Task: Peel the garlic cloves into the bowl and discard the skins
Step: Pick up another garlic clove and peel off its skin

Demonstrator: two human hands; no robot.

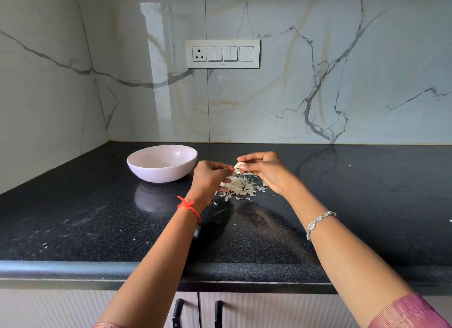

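Left hand [210, 174] and right hand [265, 168] pinch a garlic clove [236, 165], mostly hidden.

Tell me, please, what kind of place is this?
Most likely a home kitchen: a black stone countertop with cabinet doors below, a switch and socket panel on the marble-look wall, and a garlic clove being peeled beside a pale bowl.

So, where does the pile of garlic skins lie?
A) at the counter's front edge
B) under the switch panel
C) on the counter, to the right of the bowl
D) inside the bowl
C: the skins lie loose on the black counter, just right of the bowl.
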